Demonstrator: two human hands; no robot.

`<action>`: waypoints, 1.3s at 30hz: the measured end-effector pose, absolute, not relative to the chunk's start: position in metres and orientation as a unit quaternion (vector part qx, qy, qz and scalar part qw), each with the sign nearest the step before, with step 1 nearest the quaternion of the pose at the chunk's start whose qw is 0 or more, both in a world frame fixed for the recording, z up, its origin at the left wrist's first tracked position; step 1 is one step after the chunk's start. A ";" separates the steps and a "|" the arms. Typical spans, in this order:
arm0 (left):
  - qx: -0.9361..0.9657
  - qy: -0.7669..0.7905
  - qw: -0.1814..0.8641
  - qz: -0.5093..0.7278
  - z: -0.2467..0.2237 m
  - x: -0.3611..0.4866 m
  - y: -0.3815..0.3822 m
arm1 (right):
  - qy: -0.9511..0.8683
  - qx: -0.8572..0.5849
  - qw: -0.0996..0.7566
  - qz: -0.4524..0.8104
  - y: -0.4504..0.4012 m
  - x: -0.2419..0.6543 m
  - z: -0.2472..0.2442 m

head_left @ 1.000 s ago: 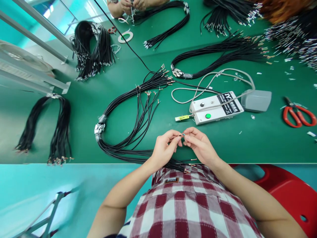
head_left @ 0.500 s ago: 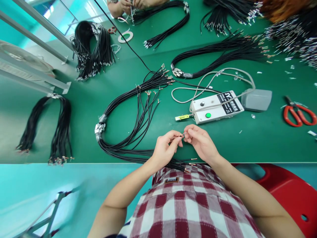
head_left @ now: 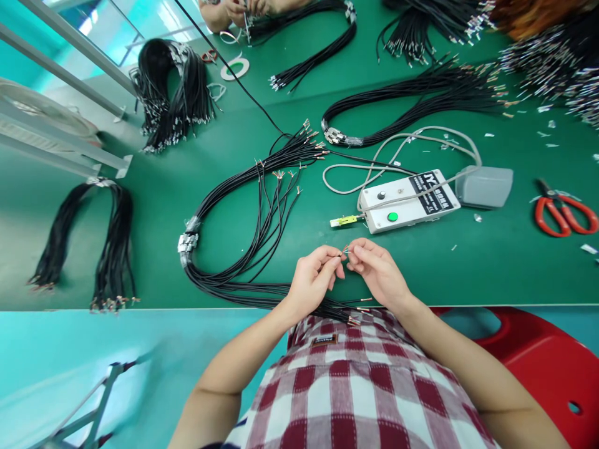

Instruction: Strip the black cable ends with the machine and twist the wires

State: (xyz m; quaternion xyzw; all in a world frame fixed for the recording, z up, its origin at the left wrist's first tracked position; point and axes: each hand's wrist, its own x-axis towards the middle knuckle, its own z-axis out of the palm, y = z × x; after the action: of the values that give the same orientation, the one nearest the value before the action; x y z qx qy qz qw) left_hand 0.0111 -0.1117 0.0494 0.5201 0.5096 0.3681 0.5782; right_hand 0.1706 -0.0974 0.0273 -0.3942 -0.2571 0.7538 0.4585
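My left hand [head_left: 314,274] pinches a black cable close to its end, where thin coloured wires [head_left: 345,251] fan out. My right hand [head_left: 378,267] has its thumb and forefinger closed on the tips of those wires. Under and left of my hands curves a bundle of black cables [head_left: 224,193], gathered by metal connectors [head_left: 188,242] and tape at its bend. Several cable ends in the bundle's middle show splayed bare wires [head_left: 279,176]. More ends [head_left: 350,320] stick out beneath my left wrist at the table edge.
Beyond my hands lies a white control box [head_left: 407,199] with a green button and a yellow tip, joined by grey cord to a grey block [head_left: 486,186]. Red-handled scissors [head_left: 561,211] lie right. Other cable bundles [head_left: 173,93] surround this spot. A co-worker's hands [head_left: 246,11] work at the top.
The thin wires between my fingertips are spread slightly wider and show more colour. My hands stay in nearly the same place, and the view has shifted a little.
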 end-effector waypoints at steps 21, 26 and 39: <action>0.495 0.515 0.583 0.387 0.046 0.015 -0.113 | -0.789 -0.397 0.469 -0.008 -0.101 0.188 0.022; 0.479 0.514 0.589 0.399 0.044 0.016 -0.114 | -0.809 -0.380 0.447 -0.037 -0.099 0.191 0.016; 0.483 0.515 0.585 0.399 0.042 0.016 -0.114 | -0.535 -0.468 0.482 0.512 -0.099 0.172 0.021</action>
State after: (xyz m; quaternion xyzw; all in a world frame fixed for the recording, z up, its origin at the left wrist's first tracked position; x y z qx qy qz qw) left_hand 0.0160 -0.1144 0.0416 0.4831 0.5150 0.3991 0.5848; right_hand 0.1719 -0.0987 0.0209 -0.4680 -0.5352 0.5121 0.4819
